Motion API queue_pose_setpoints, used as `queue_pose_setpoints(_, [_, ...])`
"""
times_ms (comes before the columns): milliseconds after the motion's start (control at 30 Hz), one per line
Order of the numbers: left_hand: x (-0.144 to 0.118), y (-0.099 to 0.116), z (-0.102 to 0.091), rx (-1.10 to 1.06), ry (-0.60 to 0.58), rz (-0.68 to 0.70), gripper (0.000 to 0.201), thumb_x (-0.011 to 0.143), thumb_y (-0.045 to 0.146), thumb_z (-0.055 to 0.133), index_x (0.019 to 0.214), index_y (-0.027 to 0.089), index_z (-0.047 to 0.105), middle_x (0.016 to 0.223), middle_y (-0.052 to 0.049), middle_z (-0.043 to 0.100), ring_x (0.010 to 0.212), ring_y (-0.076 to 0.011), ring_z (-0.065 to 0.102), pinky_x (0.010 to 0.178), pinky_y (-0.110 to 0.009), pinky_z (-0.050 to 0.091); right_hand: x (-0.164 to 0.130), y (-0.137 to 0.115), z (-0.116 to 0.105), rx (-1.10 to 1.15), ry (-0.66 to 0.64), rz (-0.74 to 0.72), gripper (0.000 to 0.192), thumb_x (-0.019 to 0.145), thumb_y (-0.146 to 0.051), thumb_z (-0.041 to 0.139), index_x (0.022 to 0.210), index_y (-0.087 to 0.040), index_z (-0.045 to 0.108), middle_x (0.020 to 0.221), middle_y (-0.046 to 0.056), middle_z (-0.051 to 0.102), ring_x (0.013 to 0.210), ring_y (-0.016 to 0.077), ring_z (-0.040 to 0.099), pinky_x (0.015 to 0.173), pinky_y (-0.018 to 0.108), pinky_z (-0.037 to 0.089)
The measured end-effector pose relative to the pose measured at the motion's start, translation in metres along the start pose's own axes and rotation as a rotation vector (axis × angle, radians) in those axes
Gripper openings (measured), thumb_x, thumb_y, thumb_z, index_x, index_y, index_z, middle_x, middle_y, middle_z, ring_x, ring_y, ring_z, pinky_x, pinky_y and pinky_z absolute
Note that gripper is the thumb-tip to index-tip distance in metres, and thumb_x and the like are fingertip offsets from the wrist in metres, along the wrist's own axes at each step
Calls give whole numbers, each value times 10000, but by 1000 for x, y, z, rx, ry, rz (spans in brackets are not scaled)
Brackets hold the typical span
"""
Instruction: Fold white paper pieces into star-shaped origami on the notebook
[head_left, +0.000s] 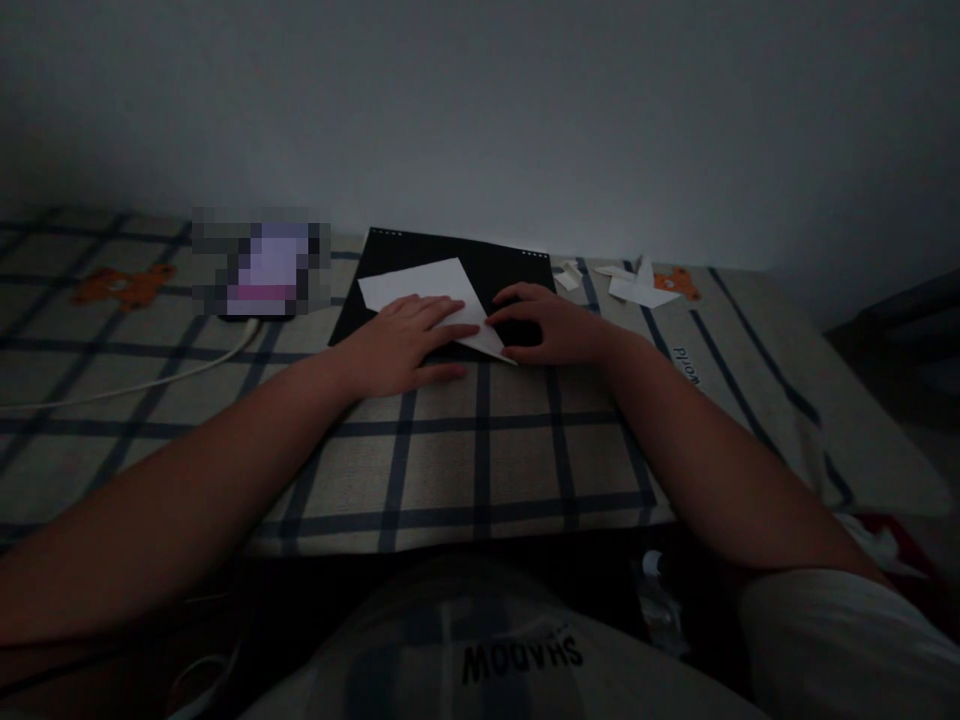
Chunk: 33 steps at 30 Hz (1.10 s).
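Observation:
A folded sheet of white paper lies on a black board or folder with small white marks along its far edge. My left hand rests on the paper with its fingers spread and the thumb toward me. At the paper's pointed right corner is my right hand; its fingers are curved and apart, and their tips touch the paper's right edge. Whether those fingers pinch the edge is hard to see in the dim light.
A pixelated phone with a white cable lies on the left of the checked tablecloth. Paper scraps and a folded paper piece are at the right, before the wall. A plastic bottle stands below the table's edge.

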<state>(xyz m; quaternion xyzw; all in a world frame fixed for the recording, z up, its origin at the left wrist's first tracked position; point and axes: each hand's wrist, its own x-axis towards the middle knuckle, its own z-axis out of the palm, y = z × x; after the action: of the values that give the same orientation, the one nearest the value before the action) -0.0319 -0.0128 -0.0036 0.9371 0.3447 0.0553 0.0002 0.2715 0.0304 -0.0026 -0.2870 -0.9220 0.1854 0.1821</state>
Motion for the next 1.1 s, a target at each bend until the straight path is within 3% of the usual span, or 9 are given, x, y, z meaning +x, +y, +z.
queue_pose_setpoints(300, [0,-2,0,-22,12,13,702,1095,641,490,1642,204,544,1746,-213,440,1585,-431,452,1294,-633,354,3,-3,5,-54,16,-4,422,939,-422,729,1292,-202,798,1444,171,664,1358,369,608,1177,606,468])
queue_pose_setpoints(467, [-1,-2,0,18,-10,8,708,1108,648,449,1656,205,520,1762,-211,410,1605,-415,424,1304,-608,339,6,-2,11,-75,62,5,350,980,-402,690,1259,-219,796,1375,147,694,1298,346,624,1146,565,478])
queue_pose_setpoints(1100, [0,-4,2,-2,-1,26,710,1104,639,464,1645,185,536,1756,-224,415,1602,-422,427,1303,-612,333,8,-3,12,-96,67,13,358,992,-399,678,1267,-201,792,1374,152,698,1279,342,622,1128,558,482])
